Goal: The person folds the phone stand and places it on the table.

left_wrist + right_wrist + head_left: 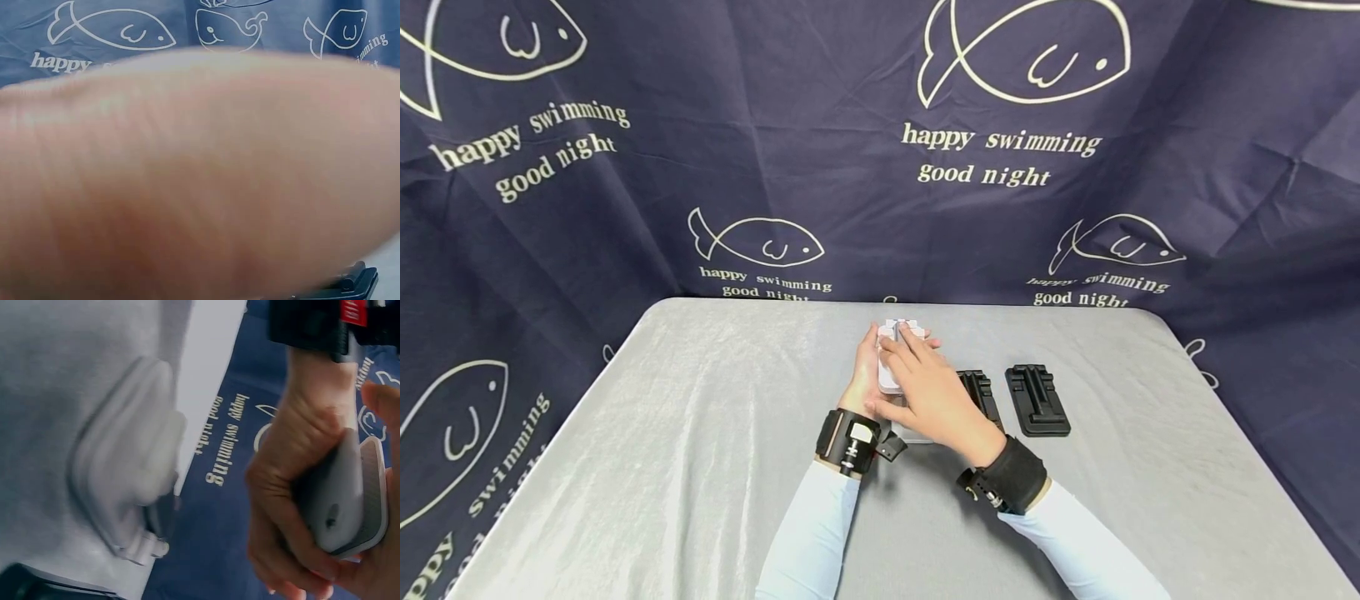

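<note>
My left hand (863,371) grips a white folding phone stand (891,379) from below, its fingers wrapped round the edge. Over the stand's upper face lies my right hand (936,396), with its fingers stretched along it and touching it. In the right wrist view the left hand (275,481) curls round the stand (337,506), whose smooth back shows. A second white stand (125,462) lies on the table just below the hands, mostly hidden in the head view. In the left wrist view blurred skin covers most of the picture.
Two black folding phone stands lie right of the hands: one (977,387) partly behind the right hand, the other (1037,400) farther right. A grey cloth covers the table (700,433). Behind its far edge hangs a dark blue curtain (865,167) with fish prints.
</note>
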`<state>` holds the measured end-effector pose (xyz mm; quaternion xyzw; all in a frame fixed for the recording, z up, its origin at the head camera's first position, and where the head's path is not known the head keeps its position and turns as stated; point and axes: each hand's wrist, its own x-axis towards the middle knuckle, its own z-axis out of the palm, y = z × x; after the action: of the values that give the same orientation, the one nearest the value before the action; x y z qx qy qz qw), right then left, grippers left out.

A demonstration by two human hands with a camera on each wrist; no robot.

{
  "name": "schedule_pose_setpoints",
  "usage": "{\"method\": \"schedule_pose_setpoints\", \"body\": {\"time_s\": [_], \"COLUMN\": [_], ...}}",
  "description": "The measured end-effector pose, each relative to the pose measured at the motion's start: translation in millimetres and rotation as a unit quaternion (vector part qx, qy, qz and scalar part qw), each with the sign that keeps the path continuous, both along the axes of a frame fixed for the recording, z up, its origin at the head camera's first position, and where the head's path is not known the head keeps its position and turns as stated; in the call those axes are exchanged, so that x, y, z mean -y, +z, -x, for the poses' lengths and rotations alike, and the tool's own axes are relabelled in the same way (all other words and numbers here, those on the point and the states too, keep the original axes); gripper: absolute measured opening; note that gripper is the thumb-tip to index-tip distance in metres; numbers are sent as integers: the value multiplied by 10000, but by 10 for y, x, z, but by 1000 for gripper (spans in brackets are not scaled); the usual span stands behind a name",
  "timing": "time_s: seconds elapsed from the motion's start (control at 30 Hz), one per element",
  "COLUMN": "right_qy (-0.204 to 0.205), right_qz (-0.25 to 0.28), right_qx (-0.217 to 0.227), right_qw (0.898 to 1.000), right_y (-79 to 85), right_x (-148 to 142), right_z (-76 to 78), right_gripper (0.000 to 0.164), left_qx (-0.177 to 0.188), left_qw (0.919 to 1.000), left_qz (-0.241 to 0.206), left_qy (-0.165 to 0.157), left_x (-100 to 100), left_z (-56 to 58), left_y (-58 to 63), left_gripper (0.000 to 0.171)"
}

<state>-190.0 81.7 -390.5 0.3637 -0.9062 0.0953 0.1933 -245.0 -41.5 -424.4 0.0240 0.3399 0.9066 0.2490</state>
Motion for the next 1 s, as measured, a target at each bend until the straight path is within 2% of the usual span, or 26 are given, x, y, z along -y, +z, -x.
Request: {"method": "schedule_pose_setpoints", "body": {"time_s": [0.03, 0.13, 0.17, 0.2, 0.23, 0.27, 0.33, 0.43, 0.63, 0.77, 0.8, 0.9, 1.0], "right_qy": [3, 29, 58, 85, 114, 158, 241, 288, 215, 117, 101, 99, 176], "right_qz": [2, -19, -2, 20, 43, 68, 117, 156, 79, -1, -2, 138, 494], "right_qx": [26, 64, 40, 11, -9, -53, -141, -248, -79, 429, 644, 1482, 2343], "right_qw": [10000, 10000, 10000, 10000, 9999, 9998, 9995, 9992, 9997, 9990, 9979, 9888, 9708], "right_y": [-17, -66, -80, -92, -103, -113, -131, -152, -140, -57, -14, 177, 407], "right_x": [0, -5, -5, -8, -10, -10, -10, -6, -1, -1, -4, -35, -117], "right_z": [-1, 2, 4, 6, 8, 11, 20, 30, 27, 1, -6, -18, 10], "right_gripper": [68, 71, 72, 74, 75, 77, 82, 86, 83, 75, 72, 63, 54], "left_qx": [-44, -283, -265, -222, -183, -146, -63, -44, -87, -110, -104, -227, -133], "left_qw": [9999, 9987, 9987, 9984, 9983, 9978, 9969, 9967, 9982, 9994, 9996, 9992, 9988], "left_qz": [-122, -394, -380, -454, -448, -507, -630, -681, -523, -334, -246, 123, 265], "left_qy": [1, -149, -201, -243, -311, -404, -470, -447, -281, -25, 54, 302, 397], "left_x": [4, 29, 32, 30, 30, 37, 38, 40, 41, 39, 35, -11, -51], "left_z": [39, 321, 329, 376, 480, 552, 592, 595, 560, 484, 432, 208, -14], "left_y": [-72, -483, -478, -535, -680, -766, -815, -822, -765, -679, -612, -296, 50], "left_gripper": [86, 89, 90, 90, 90, 91, 92, 93, 92, 85, 83, 77, 68]}}
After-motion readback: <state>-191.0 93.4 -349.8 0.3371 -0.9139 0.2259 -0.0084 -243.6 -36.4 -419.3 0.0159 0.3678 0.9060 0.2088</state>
